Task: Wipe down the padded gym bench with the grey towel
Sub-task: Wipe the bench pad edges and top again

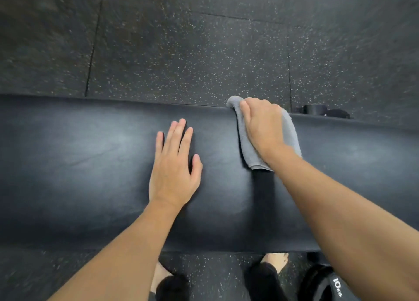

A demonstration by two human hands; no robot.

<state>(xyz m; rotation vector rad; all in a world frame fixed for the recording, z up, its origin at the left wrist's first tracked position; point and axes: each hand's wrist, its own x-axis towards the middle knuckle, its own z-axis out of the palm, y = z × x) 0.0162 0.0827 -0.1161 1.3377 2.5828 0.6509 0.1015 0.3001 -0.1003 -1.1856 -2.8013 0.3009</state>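
Note:
The black padded gym bench point(90, 164) runs across the whole view from left to right. A folded grey towel point(246, 146) lies on it right of centre, reaching the far edge. My right hand point(263, 126) presses flat on the towel, with the fingertips curled over the bench's far edge. My left hand point(174, 167) rests flat on the bare pad at the centre, fingers slightly spread, holding nothing. About a hand's width of pad separates the two hands.
Speckled black rubber floor tiles point(192, 55) lie beyond the bench. A black bench fitting point(317, 111) shows at the far right edge. A black 10 kg dumbbell point(326, 285) sits on the floor at the lower right, beside my legs point(265, 275).

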